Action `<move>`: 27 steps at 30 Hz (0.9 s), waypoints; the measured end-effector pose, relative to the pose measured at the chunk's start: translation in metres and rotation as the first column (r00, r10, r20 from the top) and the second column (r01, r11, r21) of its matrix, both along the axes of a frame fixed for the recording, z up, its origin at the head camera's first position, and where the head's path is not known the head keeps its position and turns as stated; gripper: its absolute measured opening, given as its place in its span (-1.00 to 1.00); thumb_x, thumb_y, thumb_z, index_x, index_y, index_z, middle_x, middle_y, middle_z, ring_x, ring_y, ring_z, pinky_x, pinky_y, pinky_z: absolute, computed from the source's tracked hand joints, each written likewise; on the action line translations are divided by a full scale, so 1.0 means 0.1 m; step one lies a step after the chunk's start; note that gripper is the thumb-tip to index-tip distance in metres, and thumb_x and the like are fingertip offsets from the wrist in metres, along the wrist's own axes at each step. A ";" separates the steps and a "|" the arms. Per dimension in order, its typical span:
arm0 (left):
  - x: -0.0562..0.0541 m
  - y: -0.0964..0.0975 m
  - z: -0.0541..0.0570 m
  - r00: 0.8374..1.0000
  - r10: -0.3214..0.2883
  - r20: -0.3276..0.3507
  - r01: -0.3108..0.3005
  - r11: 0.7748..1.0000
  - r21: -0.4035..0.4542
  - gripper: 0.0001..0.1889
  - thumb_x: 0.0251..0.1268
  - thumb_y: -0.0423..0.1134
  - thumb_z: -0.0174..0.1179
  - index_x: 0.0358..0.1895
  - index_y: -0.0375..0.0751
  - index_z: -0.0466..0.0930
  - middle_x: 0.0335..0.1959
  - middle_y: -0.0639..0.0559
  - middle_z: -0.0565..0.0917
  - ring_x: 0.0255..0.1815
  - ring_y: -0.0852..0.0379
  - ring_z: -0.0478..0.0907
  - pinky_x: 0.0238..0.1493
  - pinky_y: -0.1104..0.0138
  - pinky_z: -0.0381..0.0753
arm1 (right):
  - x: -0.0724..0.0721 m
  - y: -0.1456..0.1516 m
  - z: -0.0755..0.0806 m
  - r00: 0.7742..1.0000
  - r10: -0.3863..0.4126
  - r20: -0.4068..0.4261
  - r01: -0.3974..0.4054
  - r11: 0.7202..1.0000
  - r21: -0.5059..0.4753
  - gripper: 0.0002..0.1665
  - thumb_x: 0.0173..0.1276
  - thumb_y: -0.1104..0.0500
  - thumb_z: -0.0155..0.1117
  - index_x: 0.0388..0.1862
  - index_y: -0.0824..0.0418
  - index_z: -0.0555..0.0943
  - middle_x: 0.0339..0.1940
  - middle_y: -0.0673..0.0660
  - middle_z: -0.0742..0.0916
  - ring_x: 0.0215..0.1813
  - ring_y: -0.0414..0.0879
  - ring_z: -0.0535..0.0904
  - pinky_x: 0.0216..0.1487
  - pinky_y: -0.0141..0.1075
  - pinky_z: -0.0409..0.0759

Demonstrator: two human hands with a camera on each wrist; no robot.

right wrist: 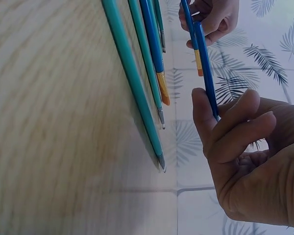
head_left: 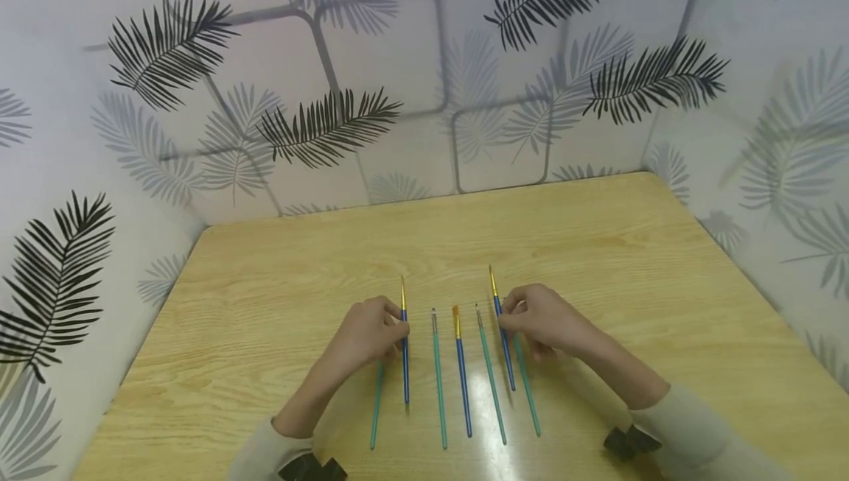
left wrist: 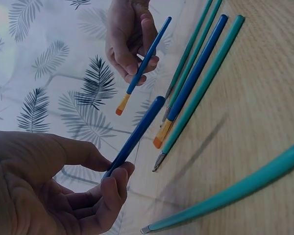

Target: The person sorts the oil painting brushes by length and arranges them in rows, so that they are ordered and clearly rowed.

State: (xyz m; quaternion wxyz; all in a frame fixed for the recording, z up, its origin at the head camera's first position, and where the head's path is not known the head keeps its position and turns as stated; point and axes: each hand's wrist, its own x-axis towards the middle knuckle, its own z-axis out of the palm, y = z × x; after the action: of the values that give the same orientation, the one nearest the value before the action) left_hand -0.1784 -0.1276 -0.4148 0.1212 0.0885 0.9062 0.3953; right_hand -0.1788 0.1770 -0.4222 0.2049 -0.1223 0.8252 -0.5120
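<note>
Pinching a blue paintbrush (head_left: 404, 352) near its ferrule, the left hand (head_left: 366, 335) sits at nine o'clock of the row; the right hand (head_left: 545, 319) pinches another blue brush (head_left: 502, 337) at three o'clock. Both look light, stiff, slick; mid-handle grips seem steadier.

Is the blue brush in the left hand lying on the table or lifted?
Lifted: the left hand pinches the blue brush clear of the table.

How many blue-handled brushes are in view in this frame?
3. One is pinched in the left hand: left blue brush. One lies mid-row on the table: middle blue brush. One is pinched in the right hand: right blue brush. None seems hidden.
</note>
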 end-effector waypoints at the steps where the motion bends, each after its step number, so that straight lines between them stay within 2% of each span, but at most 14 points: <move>1: 0.00 0.00 0.01 1.000 0.003 0.002 -0.003 1.000 0.003 -0.67 0.33 -0.38 0.23 0.08 -0.53 0.59 -0.55 -0.02 0.74 -0.62 0.01 0.71 -0.57 0.32 0.66 | 0.00 0.00 0.00 1.000 0.002 0.000 -0.002 1.000 -0.010 -0.73 0.49 0.22 0.23 -0.03 0.45 0.57 -0.55 0.28 0.69 -0.84 -0.22 0.43 -0.79 -0.41 0.31; 8: -0.02 -0.02 0.09 1.000 0.014 0.023 -0.015 0.999 0.042 -0.65 0.39 -0.37 0.21 0.15 -0.49 0.53 -0.44 -0.04 0.74 -0.56 -0.04 0.73 -0.47 0.23 0.71 | -0.03 -0.03 0.05 1.000 -0.004 0.003 0.005 0.998 -0.061 -0.70 0.49 0.22 0.25 -0.01 0.47 0.54 -0.63 0.20 0.63 -0.83 -0.21 0.42 -0.79 -0.40 0.34; 15: -0.05 -0.06 0.15 1.000 -0.006 0.014 0.005 0.998 0.066 -0.61 0.42 -0.32 0.18 0.22 -0.47 0.49 -0.39 -0.02 0.74 -0.51 -0.09 0.72 -0.44 0.16 0.71 | -0.07 -0.08 0.11 1.000 -0.013 0.014 0.014 0.995 -0.095 -0.69 0.49 0.22 0.26 0.03 0.46 0.52 -0.52 0.21 0.69 -0.82 -0.21 0.40 -0.78 -0.40 0.34; 20: -0.09 -0.08 0.17 1.000 -0.018 0.009 0.017 0.995 0.100 -0.59 0.45 -0.30 0.18 0.25 -0.46 0.48 -0.33 -0.05 0.75 -0.46 -0.10 0.73 -0.43 0.17 0.69 | -0.11 -0.12 0.13 1.000 -0.015 0.027 0.018 0.993 -0.114 -0.70 0.47 0.23 0.27 0.01 0.44 0.51 -0.41 0.25 0.75 -0.81 -0.23 0.37 -0.77 -0.40 0.32; 27: -0.20 -0.11 0.15 0.999 -0.036 0.010 0.034 0.988 0.148 -0.58 0.45 -0.31 0.17 0.27 -0.47 0.46 -0.31 -0.07 0.74 -0.45 -0.16 0.74 -0.45 0.17 0.67 | -0.15 -0.17 0.14 0.999 -0.007 0.038 0.013 0.987 -0.158 -0.69 0.47 0.24 0.27 0.02 0.44 0.49 -0.51 0.24 0.71 -0.81 -0.23 0.38 -0.75 -0.39 0.32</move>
State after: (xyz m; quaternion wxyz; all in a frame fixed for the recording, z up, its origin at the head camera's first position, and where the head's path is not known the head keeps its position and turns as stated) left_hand -0.1985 -0.1383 -0.4002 0.1269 0.1105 0.8719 0.4599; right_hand -0.1938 0.1603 -0.4087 0.2076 -0.1245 0.7786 -0.5790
